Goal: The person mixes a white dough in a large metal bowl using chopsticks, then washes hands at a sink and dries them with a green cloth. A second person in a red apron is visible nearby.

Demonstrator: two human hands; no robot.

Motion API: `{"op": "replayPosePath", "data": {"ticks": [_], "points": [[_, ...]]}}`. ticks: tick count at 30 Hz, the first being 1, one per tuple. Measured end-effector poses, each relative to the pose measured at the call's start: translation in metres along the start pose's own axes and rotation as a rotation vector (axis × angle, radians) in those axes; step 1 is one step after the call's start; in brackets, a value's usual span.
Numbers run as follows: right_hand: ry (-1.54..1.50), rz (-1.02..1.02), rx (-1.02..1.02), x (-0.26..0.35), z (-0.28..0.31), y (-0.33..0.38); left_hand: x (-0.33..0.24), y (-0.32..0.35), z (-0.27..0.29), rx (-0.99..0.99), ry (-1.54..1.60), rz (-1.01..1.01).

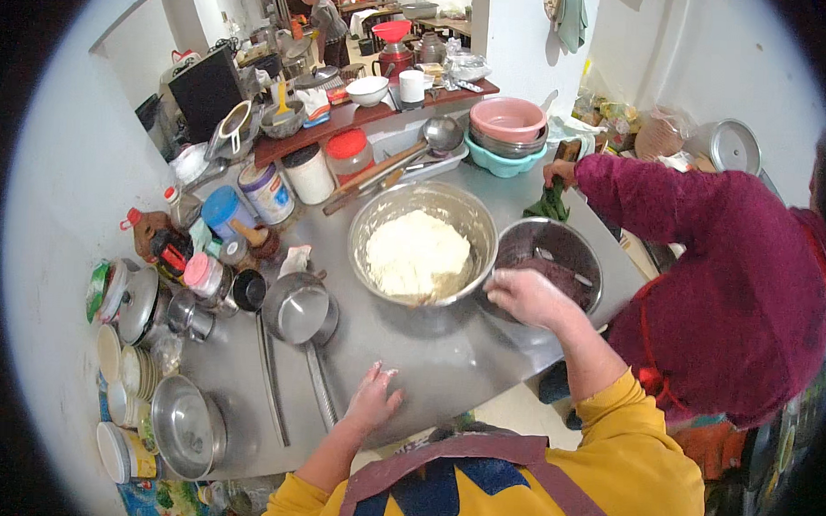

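Observation:
My right hand hovers where the rims of two bowls come close, its fingers curled together; whatever lies in them, if anything, is hidden. Left of it stands a large steel bowl holding a pale, lumpy dough. On its right is a deep steel pot with a dark purplish mass and a utensil handle inside. My left hand is held over the table's front part, fingers apart, white smears on the fingertips. A co-worker's hand at the right grips dark green leaves above the pot.
Left of the bowl lie a steel saucepan, a long metal rod and a steel basin. Jars and canisters line the back left. Pink and turquoise basins are stacked behind. The co-worker in maroon stands close on the right.

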State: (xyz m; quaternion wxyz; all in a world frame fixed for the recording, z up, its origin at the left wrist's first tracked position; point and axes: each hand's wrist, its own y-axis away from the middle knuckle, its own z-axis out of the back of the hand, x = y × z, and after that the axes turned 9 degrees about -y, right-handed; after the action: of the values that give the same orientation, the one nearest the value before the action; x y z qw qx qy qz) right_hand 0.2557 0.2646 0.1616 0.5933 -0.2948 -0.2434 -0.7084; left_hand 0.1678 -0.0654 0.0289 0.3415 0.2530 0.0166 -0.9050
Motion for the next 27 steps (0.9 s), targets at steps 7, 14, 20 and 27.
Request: {"op": "replayPosePath", "data": {"ticks": [7,14,20,27], "points": [[0.099,0.139,-0.08,-0.031,0.09,-0.141,0.004,-0.055,-0.017,0.206,-0.244,0.447],[0.182,0.13,-0.022,-0.095,0.092,-0.268,0.01,-0.064,-0.027,0.321,-0.351,0.603],[0.149,0.076,0.08,-0.134,0.052,-0.348,0.02,-0.07,-0.021,0.297,-0.312,0.615],[0.122,0.098,0.097,-0.155,-0.002,-0.411,0.027,-0.073,-0.01,0.297,-0.282,0.61]]}}
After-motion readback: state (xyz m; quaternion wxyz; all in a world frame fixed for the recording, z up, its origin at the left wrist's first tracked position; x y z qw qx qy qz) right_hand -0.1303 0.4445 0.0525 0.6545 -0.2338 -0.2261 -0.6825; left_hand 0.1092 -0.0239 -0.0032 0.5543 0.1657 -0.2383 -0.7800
